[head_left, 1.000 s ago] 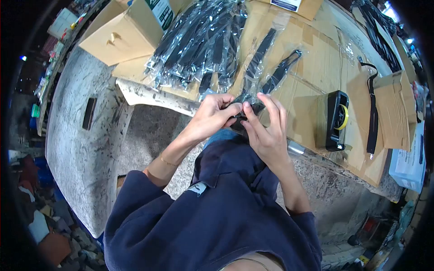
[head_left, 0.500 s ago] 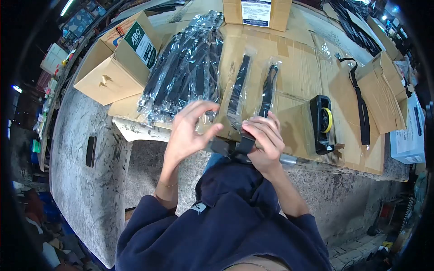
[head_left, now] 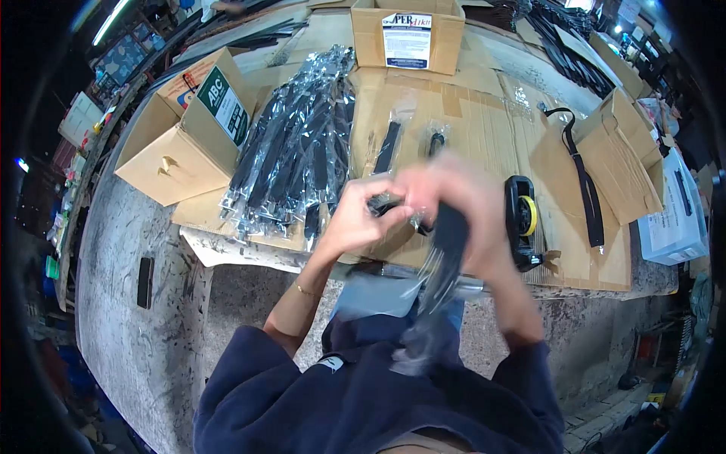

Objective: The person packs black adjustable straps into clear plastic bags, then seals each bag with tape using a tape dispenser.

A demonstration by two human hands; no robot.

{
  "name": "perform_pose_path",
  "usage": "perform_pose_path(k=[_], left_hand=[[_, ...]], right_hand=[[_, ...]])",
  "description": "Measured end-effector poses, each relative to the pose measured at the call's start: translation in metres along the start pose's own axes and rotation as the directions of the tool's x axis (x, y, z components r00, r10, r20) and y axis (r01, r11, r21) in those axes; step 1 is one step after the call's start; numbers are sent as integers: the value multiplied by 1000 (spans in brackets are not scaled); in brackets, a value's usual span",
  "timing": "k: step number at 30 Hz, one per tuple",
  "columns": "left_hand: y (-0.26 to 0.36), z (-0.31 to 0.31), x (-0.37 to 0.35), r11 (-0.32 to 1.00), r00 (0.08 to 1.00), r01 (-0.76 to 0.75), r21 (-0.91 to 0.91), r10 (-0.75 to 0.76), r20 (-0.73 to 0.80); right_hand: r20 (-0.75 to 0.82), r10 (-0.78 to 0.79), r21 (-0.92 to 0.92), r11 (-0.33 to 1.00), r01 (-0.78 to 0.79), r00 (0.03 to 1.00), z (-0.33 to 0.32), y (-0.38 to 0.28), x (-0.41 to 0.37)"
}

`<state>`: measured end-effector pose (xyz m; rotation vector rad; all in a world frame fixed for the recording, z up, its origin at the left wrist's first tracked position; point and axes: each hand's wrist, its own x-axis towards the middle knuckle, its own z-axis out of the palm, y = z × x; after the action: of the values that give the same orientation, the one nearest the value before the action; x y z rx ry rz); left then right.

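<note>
A black strap in a clear plastic sleeve (head_left: 448,246) hangs from my right hand (head_left: 473,204), down over my lap. That hand is closed around its upper part, and both hand and sleeve are smeared by motion. My left hand (head_left: 363,216) is beside it, thumb and fingertips pinched around a dark part of the strap, close to the right fingers. Behind my hands, two more bagged straps lie on the cardboard: one strap (head_left: 388,147) at the left and a looped strap (head_left: 436,144) partly hidden by my right hand.
A heap of bagged black straps (head_left: 302,144) lies left of centre beside an open carton (head_left: 181,163). A tape dispenser (head_left: 522,219) stands at the right, near a loose black strap (head_left: 582,181) and another carton (head_left: 616,159). A labelled box (head_left: 367,38) stands behind.
My right hand has risen with the bagged strap, which now hangs lengthwise below it. My left hand has moved right and its spread fingers have closed. The view has shifted slightly.
</note>
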<state>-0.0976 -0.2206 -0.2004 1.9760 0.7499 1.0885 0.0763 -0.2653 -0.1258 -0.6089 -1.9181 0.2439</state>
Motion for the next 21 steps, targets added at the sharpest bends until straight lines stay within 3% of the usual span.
perform_pose_path(k=[1,2,3,5,7,8,12,14,16,18,21], left_hand=[[1,1,7,994,1000,1,-105,0,10],[3,1,12,995,1000,-12,-100,14,11],[5,0,18,983,998,55,-173,-51,26],[10,-2,32,963,994,108,-247,-103,34],[15,-5,45,916,998,61,-395,-63,8],[21,-4,51,902,997,45,-430,-68,-39],[37,-9,64,926,991,88,-368,-119,-62],[35,-14,67,944,988,115,-310,-140,-59],[36,-15,68,957,984,148,-249,-169,-63],[41,-14,67,944,993,84,-319,-106,-54],[49,-10,70,917,994,104,-386,-110,5]], right_hand=[[-59,484,323,837,-442,873,-1,11,11],[56,668,573,587,-572,742,-12,29,34],[-70,525,68,851,-521,848,-23,34,67],[-50,496,67,868,-493,867,-34,58,99],[-7,568,275,793,-545,823,-36,84,117],[-6,557,270,800,-535,830,-40,81,124],[114,515,427,747,-510,850,-55,75,133],[194,495,578,640,-506,847,-63,70,136],[210,447,586,654,-478,870,-71,72,134],[238,386,609,656,-446,891,-76,73,133],[242,384,605,659,-447,891,-81,67,127]])
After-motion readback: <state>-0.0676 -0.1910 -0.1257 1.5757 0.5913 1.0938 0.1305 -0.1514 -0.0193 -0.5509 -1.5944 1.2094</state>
